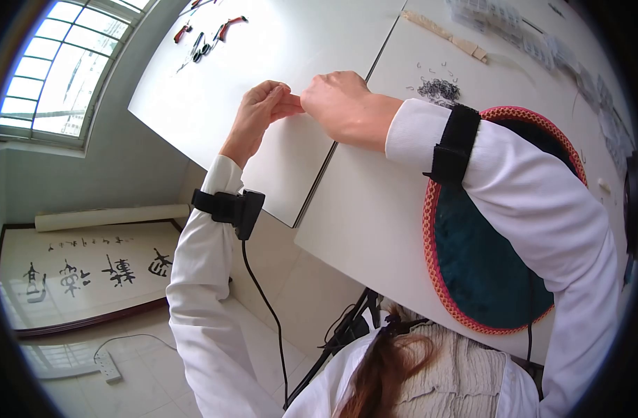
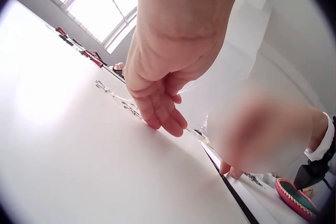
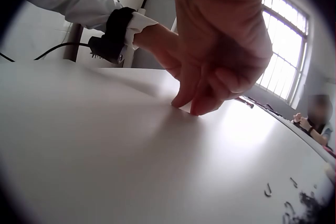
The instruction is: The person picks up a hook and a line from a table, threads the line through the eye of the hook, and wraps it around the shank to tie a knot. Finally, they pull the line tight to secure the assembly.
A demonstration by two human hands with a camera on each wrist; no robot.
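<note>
My left hand (image 1: 259, 115) is raised over the white table (image 1: 263, 188), thumb laid against its fingers. Fine clear fishing line (image 2: 191, 84) shows beside that thumb in the left wrist view. Behind the fingers there, small dark fish hooks (image 2: 131, 109) lie along a clear strand. Close by, my right hand (image 1: 347, 108) has curled fingers, with thumb and forefinger pinched together low over the tabletop (image 3: 224, 71). What its fingertips hold is too fine to tell. A pile of dark fish hooks (image 1: 439, 90) lies beyond the right wrist, several loose ones around it.
Red-handled pliers (image 1: 232, 28) and black scissors (image 1: 202, 49) lie at the far left. A dark seam (image 1: 317, 182) divides two tables. A green round mat (image 1: 465, 258) with a red rim is under my right forearm. Clear plastic boxes (image 1: 500, 24) line the far right; another person (image 3: 317, 121) sits across.
</note>
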